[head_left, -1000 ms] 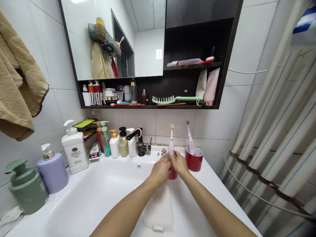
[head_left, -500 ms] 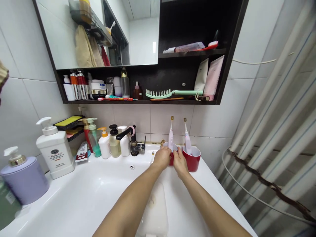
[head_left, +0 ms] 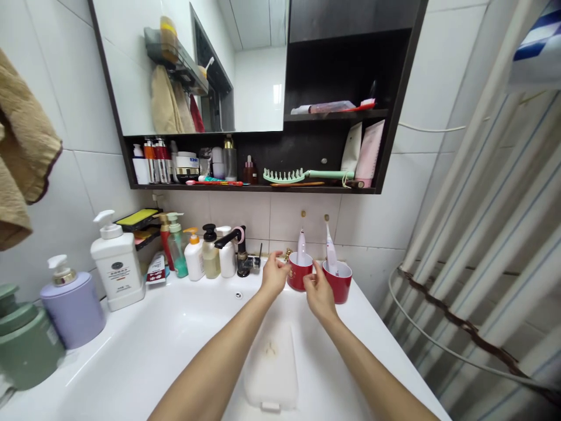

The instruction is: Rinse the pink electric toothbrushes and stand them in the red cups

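Observation:
Two red cups stand on the sink's right rim, each with an upright electric toothbrush in it. My left hand point(head_left: 276, 275) is just left of the left red cup point(head_left: 300, 279), fingers apart and holding nothing. On that cup's right side my right hand point(head_left: 319, 291) has its fingers loosely apart, close to the cup wall; I cannot tell whether it touches. One toothbrush point(head_left: 301, 248) leans slightly in the left cup. The other toothbrush point(head_left: 331, 251) tilts in the right red cup point(head_left: 340, 287), which is partly behind my right hand.
A white lidded case point(head_left: 272, 368) lies in the sink point(head_left: 175, 339) between my forearms. The black faucet point(head_left: 241, 251) stands left of my left hand, with several pump bottles beyond it. Above hangs a dark cabinet point(head_left: 302, 140) holding a green hairbrush point(head_left: 284, 175). White pipes point(head_left: 473, 263) run along the right.
My hands have come away from the left red cup, the left hand moving leftward, and more of the cup shows. The camera view has shifted slightly left and up.

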A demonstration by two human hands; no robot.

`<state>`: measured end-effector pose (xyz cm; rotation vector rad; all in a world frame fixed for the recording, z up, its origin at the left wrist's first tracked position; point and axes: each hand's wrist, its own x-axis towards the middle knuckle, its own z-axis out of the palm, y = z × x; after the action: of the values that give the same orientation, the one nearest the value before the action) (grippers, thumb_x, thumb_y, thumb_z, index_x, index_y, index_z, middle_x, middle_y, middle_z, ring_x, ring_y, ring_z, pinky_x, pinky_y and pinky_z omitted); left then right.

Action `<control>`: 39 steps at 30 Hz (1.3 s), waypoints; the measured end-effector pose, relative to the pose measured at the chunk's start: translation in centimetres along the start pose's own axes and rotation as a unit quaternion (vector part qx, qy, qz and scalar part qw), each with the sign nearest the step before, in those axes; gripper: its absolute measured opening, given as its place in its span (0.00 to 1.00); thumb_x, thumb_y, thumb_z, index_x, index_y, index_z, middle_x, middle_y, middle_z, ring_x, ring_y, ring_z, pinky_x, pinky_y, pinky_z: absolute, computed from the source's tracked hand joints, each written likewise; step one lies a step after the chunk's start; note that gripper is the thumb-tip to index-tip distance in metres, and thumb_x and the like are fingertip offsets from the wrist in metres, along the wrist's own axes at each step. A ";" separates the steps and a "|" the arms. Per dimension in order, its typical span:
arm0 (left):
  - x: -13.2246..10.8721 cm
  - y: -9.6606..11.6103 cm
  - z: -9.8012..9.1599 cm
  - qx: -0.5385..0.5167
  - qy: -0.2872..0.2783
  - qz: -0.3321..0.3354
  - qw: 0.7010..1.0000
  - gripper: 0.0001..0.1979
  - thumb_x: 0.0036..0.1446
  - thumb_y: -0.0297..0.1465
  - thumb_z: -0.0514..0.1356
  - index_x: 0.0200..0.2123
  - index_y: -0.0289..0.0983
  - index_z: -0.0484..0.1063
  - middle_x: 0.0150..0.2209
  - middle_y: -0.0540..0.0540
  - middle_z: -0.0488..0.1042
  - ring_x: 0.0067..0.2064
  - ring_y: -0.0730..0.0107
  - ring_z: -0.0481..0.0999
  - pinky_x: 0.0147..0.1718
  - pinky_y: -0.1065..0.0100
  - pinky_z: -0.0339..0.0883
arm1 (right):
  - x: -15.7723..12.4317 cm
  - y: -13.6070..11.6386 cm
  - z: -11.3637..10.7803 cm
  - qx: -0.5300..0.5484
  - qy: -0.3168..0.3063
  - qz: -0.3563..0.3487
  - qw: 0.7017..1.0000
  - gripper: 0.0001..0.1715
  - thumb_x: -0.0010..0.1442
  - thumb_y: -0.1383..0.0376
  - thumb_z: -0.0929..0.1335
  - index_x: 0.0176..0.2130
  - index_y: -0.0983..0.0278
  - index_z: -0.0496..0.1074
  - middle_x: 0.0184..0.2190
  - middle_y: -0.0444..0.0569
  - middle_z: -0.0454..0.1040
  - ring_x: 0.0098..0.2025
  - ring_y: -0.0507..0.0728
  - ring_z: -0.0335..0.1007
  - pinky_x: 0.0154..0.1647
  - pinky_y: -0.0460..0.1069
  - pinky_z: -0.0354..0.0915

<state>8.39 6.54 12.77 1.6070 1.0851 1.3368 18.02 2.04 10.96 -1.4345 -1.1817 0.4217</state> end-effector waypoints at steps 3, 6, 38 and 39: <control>-2.2 3.5 -1.4 -0.192 -0.065 0.022 0.979 0.32 0.38 0.22 0.52 0.49 0.37 0.44 0.16 0.58 0.59 0.18 0.82 0.58 0.22 0.76 0.54 | -1.5 -3.5 -0.9 0.050 -0.014 -0.039 0.998 0.32 0.45 0.64 0.57 0.51 0.61 0.44 0.18 0.38 0.58 0.20 0.49 0.55 0.25 0.45 0.56; -4.4 6.8 -2.4 -0.315 -0.149 0.046 0.936 0.38 0.38 0.23 0.53 0.51 0.42 0.35 0.17 0.59 0.59 0.18 0.83 0.58 0.21 0.77 0.53 | -3.0 -7.2 -1.8 0.180 -0.057 -0.085 0.978 0.33 0.46 0.65 0.57 0.51 0.55 0.39 0.17 0.36 0.54 0.17 0.46 0.50 0.21 0.42 0.55; -9.6 -2.7 -4.6 -0.229 -0.124 -0.271 0.926 0.11 0.40 0.36 0.52 0.19 0.33 0.60 0.12 0.55 0.58 0.13 0.84 0.57 0.14 0.78 0.45 | 1.4 2.4 -6.4 -0.280 0.029 0.021 0.959 0.10 0.38 0.61 0.62 0.21 0.66 0.65 0.27 0.52 0.60 0.33 0.62 0.59 0.32 0.53 0.54; -9.6 -2.9 -4.8 -0.223 -0.110 -0.269 0.931 0.10 0.39 0.36 0.52 0.19 0.33 0.60 0.13 0.54 0.59 0.14 0.84 0.57 0.14 0.78 0.46 | 0.6 2.3 -6.7 -0.293 0.017 0.011 0.956 0.10 0.39 0.60 0.62 0.21 0.66 0.65 0.27 0.52 0.60 0.33 0.62 0.58 0.32 0.53 0.54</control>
<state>2.39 -1.27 7.61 0.9951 0.9124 0.9194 24.61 -0.61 10.94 -1.9531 -1.3255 0.0507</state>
